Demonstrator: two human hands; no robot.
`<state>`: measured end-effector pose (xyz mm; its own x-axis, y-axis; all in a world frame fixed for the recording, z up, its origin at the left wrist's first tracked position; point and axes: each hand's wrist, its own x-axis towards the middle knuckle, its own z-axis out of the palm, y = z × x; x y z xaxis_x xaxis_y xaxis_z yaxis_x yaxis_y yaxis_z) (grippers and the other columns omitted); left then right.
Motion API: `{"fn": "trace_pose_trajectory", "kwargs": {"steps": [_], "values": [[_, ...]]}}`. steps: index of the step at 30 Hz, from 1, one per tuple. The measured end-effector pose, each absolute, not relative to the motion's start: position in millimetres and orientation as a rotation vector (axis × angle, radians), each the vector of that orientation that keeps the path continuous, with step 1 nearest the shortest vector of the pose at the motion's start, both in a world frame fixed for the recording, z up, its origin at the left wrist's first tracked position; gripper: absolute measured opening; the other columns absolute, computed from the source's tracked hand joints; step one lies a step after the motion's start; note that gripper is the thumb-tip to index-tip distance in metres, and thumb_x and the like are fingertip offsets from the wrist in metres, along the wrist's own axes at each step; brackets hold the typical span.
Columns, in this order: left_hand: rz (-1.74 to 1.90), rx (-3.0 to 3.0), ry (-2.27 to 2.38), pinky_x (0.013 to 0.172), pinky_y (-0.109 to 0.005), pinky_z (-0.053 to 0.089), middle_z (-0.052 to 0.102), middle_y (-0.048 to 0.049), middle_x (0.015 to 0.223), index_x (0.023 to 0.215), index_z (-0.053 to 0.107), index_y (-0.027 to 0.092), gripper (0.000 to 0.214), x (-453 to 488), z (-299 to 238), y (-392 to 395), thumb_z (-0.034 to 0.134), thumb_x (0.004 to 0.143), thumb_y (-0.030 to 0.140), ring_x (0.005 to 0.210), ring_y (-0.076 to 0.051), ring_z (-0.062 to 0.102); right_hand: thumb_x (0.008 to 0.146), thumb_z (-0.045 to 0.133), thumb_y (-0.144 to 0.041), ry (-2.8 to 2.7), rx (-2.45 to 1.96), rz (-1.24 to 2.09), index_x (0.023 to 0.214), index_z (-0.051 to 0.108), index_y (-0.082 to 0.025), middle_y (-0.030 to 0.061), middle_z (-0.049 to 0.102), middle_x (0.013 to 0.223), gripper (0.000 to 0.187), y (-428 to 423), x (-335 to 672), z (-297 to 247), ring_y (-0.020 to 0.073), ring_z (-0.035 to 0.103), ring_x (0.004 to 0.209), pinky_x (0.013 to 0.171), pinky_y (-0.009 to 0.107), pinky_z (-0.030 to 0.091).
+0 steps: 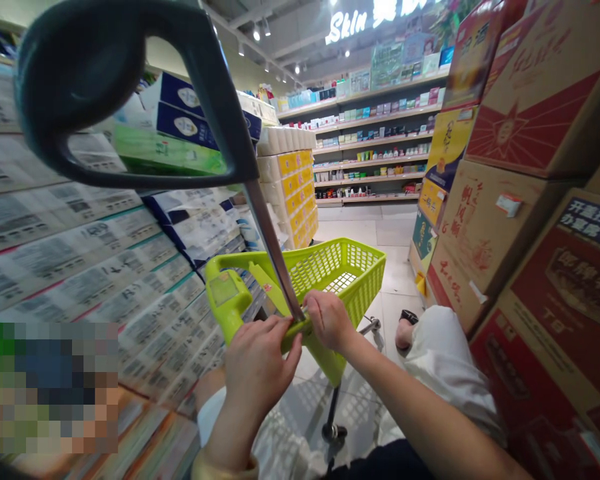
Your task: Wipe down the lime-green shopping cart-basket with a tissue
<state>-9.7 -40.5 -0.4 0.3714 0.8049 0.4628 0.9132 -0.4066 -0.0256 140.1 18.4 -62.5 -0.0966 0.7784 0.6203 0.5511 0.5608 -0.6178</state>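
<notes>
A lime-green shopping cart [375, 267] with a latticed basket stands just ahead of me. My left hand [260, 357] lies over its near bar, fingers on top and thumb underneath. Curled into a fist, my right hand [329, 321] grips the same bar further right; its fingertips are partly hidden. Between the hands, a metal shaft [270, 237] slants up from the bar to a large dark grey loop handle [233, 133] close to the camera. Whether either hand touches the shaft's foot, I cannot tell.
Stacked cartons [500, 220] rise along the right. White packs [95, 247] are piled on the left, with yellow-and-white packs [295, 193] beyond. Shelves [375, 140] of small goods line the back. Tiled floor [360, 227] runs ahead. The lower left corner is blurred out.
</notes>
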Motion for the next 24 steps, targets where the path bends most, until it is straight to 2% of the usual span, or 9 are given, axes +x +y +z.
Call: {"fn": "trace_pose_trajectory", "kwargs": {"steps": [2,4,7,9,11,12,17,21,24], "values": [[-0.535,-2.375,-1.562,0.075,-0.034,0.045,0.073,-0.0048,0.089,0.097,0.07,0.023,0.027,-8,3,-40,0.053,0.086,0.04,0.082,-0.022,0.066,0.099,0.023,-0.032,-1.753,-1.084,0.321,0.088,0.057,-0.021,0.0041,0.061,0.075,0.037,17,140,-61,0.02,0.059,0.074,0.075,0.033,0.044],[-0.478,-2.394,-1.669,0.069,-0.032,0.045,0.074,-0.0042,0.091,0.096,0.07,0.024,0.026,-7,9,-37,0.054,0.085,0.041,0.081,-0.022,0.067,0.099,0.024,-0.034,-1.743,-1.026,0.396,0.114,0.054,-0.02,0.0043,0.064,0.083,0.036,13,136,-58,0.0205,0.061,0.078,0.078,0.034,0.047],[-0.382,-2.401,-1.882,0.061,-0.03,0.043,0.074,-0.0036,0.103,0.101,0.069,0.027,0.03,-5,22,-29,0.055,0.084,0.048,0.082,-0.023,0.07,0.099,0.029,-0.042,-1.728,-0.951,0.489,0.143,0.029,-0.02,0.0101,0.062,0.115,0.05,5,127,-55,0.0229,0.062,0.101,0.09,0.039,0.048],[-0.352,-2.412,-1.978,0.061,-0.029,0.043,0.074,-0.0033,0.104,0.103,0.069,0.028,0.032,-4,28,-24,0.058,0.082,0.049,0.084,-0.024,0.07,0.098,0.032,-0.047,-1.714,-0.913,0.532,0.149,0.018,-0.02,0.015,0.047,0.138,0.06,1,124,-54,0.0249,0.053,0.122,0.1,0.043,0.044],[-0.335,-2.427,-2.033,0.061,-0.028,0.043,0.076,-0.003,0.097,0.103,0.069,0.029,0.033,-4,31,-21,0.061,0.079,0.051,0.085,-0.024,0.071,0.098,0.032,-0.049,-1.717,-0.878,0.58,0.15,0.016,-0.02,0.0161,0.037,0.147,0.062,-1,124,-55,0.0249,0.044,0.133,0.107,0.044,0.039],[-0.333,-2.423,-2.042,0.06,-0.028,0.043,0.076,-0.003,0.093,0.102,0.07,0.03,0.033,-5,30,-21,0.062,0.078,0.052,0.085,-0.024,0.071,0.099,0.031,-0.049,-1.732,-0.865,0.604,0.15,0.018,-0.02,0.0155,0.037,0.147,0.06,-1,125,-55,0.0245,0.043,0.134,0.109,0.045,0.037],[-0.389,-2.324,-1.986,0.054,-0.026,0.038,0.076,-0.0038,0.076,0.087,0.074,0.028,0.031,-7,23,-21,0.059,0.08,0.054,0.069,-0.021,0.069,0.1,0.029,-0.042,-1.767,-0.877,0.548,0.141,0.04,-0.024,0.0107,0.049,0.137,0.046,-2,131,-46,0.024,0.045,0.13,0.109,0.048,0.035],[-0.39,-2.328,-1.92,0.05,-0.025,0.037,0.075,-0.0035,0.072,0.084,0.074,0.028,0.024,-9,21,-19,0.063,0.078,0.049,0.064,-0.021,0.069,0.091,0.054,-0.041,-1.677,-0.93,0.312,0.121,0.061,-0.027,0.0095,0.049,0.134,0.034,-10,143,-23,0.0297,0.041,0.132,0.11,0.053,0.031],[-0.344,-2.361,-1.904,0.053,-0.028,0.042,0.077,-0.0058,0.079,0.087,0.074,0.026,0.028,-11,23,-17,0.061,0.08,0.051,0.07,-0.025,0.071,0.078,0.073,-0.041,-1.741,-0.898,0.165,0.116,0.066,-0.035,0.0055,0.044,0.141,0.039,-21,151,-4,0.0372,0.025,0.142,0.11,0.059,0.028]]}}
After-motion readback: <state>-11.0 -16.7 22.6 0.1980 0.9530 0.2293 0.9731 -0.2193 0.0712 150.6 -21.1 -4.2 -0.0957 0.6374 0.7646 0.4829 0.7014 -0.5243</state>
